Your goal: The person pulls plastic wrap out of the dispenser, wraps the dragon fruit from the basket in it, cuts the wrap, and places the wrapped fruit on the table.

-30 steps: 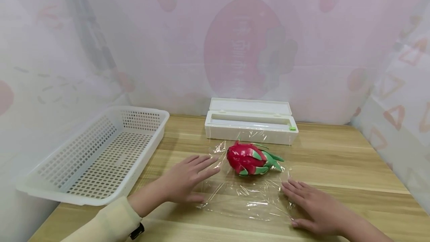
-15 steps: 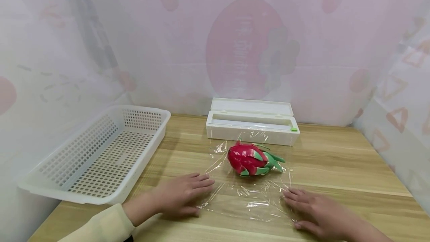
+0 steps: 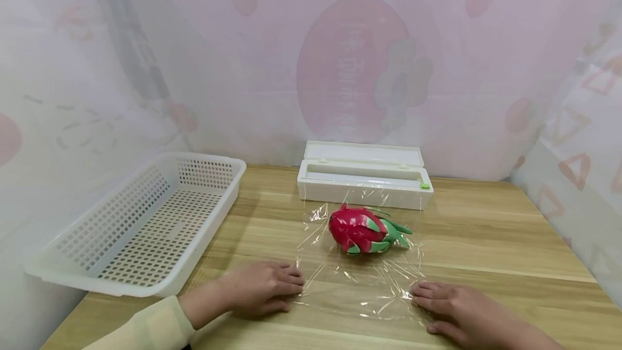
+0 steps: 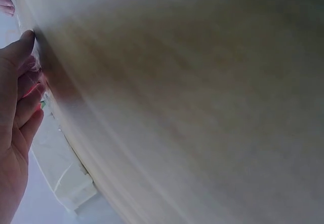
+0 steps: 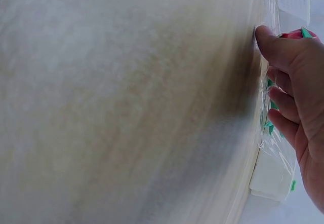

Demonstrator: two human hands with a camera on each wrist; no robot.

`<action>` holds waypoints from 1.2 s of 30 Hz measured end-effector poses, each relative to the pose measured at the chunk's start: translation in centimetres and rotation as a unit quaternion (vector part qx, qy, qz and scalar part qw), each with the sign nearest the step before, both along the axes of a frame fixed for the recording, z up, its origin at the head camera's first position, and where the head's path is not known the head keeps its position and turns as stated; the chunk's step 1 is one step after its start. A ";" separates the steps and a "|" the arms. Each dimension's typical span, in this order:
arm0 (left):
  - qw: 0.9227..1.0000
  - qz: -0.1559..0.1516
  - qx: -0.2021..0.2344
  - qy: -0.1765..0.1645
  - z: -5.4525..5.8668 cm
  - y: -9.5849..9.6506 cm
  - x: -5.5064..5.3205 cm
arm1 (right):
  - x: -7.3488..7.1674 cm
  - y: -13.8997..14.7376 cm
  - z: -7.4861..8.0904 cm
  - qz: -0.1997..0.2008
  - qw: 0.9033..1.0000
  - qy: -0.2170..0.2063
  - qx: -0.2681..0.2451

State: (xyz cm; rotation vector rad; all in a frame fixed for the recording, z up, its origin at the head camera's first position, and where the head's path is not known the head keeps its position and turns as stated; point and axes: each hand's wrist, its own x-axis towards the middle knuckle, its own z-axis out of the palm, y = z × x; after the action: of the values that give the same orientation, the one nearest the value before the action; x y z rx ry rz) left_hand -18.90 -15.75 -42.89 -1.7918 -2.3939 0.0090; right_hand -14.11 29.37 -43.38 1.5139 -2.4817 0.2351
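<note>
The clear film [image 3: 359, 285] looks the likeliest source of trouble: it is thin, already creased between the hands, and an uneven pull could tear it, fold it onto itself or make it cling to the fingers. The dragon fruit [image 3: 357, 228] appears to lie on it, short of the middle of the bench's [image 3: 495, 231] far edge, and a hard tug could roll that rounded body. The film's far margin seems to reach the white box [image 3: 364, 199], so it might snag there. The left hand [image 3: 262, 288] rests palm down by the film's near left corner, fingers loosely bent and thumb apart; the right hand [image 3: 461, 309] mirrors it at the near right corner, and no pinch shows on either side. The fruit is glossy red with pointed scales, its green tips tapering into a tuft toward the bench's right edge. The box is a smooth, long block with its lid [image 3: 363, 152] raised and a small green tab [image 3: 425, 186] at one end. Along the bench's left side stands a translucent plastic basket [image 3: 206, 236], pierced with small square holes, against smooth, grained wood.
</note>
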 end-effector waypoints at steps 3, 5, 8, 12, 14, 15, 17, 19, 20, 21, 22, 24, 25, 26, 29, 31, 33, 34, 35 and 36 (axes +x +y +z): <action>1.000 -0.003 0.004 0.001 0.0 -0.1 0.1 | -0.1 0.0 -0.1 0.005 1.000 0.000 -0.003; 1.000 -0.003 0.006 0.000 0.1 -0.1 0.1 | -0.1 0.0 -0.1 0.008 1.000 -0.001 -0.003; 1.000 0.002 0.005 -0.001 0.1 -0.1 0.2 | -0.2 -0.1 -0.2 0.012 1.000 -0.001 -0.002; 1.000 0.005 0.005 0.003 0.1 -0.1 0.3 | -0.2 -0.3 -0.2 0.013 1.000 0.006 -0.002; 1.000 0.000 0.007 0.012 0.1 0.0 0.3 | -0.2 -0.4 -0.2 0.007 1.000 0.008 -0.004; 1.000 -0.005 0.010 0.018 0.1 0.0 0.2 | -0.1 -0.5 -0.2 0.003 1.000 0.008 -0.004; 0.999 -0.014 0.017 0.030 0.0 0.1 0.2 | -0.1 -0.6 -0.2 -0.005 1.000 -0.001 -0.004; 0.999 -0.023 0.028 0.036 -0.1 0.1 0.1 | -0.1 -0.7 -0.2 -0.016 1.000 -0.004 -0.005; 0.998 -0.026 0.034 0.037 -0.1 0.1 0.1 | -0.1 -0.7 -0.3 -0.020 1.000 -0.002 -0.006; 0.998 -0.029 0.040 0.038 -0.1 0.2 0.0 | -0.1 -0.7 -0.3 -0.023 1.000 0.002 -0.007; 0.998 -0.030 0.047 0.038 -0.2 0.2 0.0 | -0.1 -0.7 -0.3 -0.024 1.000 0.011 -0.008; 0.997 -0.033 0.060 0.039 -0.2 0.1 0.0 | -0.1 -0.7 -0.4 -0.026 0.999 0.028 -0.016; 0.996 -0.034 0.065 0.043 -0.1 0.1 0.0 | -0.1 -0.6 -0.4 -0.026 0.999 0.037 -0.019; 0.996 -0.035 0.071 0.048 -0.1 0.1 0.0 | -0.2 -0.6 -0.4 -0.025 0.998 0.044 -0.023; 0.992 -0.042 0.094 0.068 0.1 0.0 -0.1 | -0.2 -0.5 -0.2 -0.023 0.998 0.052 -0.036; 0.990 -0.047 0.108 0.084 0.3 0.0 -0.2 | -0.3 -0.4 -0.1 -0.022 0.997 0.056 -0.045; 0.987 -0.052 0.121 0.098 0.5 0.0 -0.4 | -0.4 -0.4 0.0 -0.020 0.997 0.058 -0.056; 0.985 -0.055 0.126 0.104 0.6 -0.1 -0.5 | -0.5 -0.4 0.0 -0.017 0.996 0.060 -0.063; 0.984 -0.058 0.131 0.110 0.8 -0.1 -0.6 | -0.5 -0.3 0.1 -0.015 0.996 0.061 -0.070; 0.982 -0.060 0.136 0.114 0.9 -0.1 -0.8 | -0.5 -0.2 0.1 -0.013 0.995 0.060 -0.079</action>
State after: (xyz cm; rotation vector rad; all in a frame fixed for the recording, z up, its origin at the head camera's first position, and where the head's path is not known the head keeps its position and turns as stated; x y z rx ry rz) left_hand -19.67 -15.84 -41.98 -1.7024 -2.0176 -0.1141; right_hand -14.64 29.12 -43.27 1.3907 -2.3284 0.3181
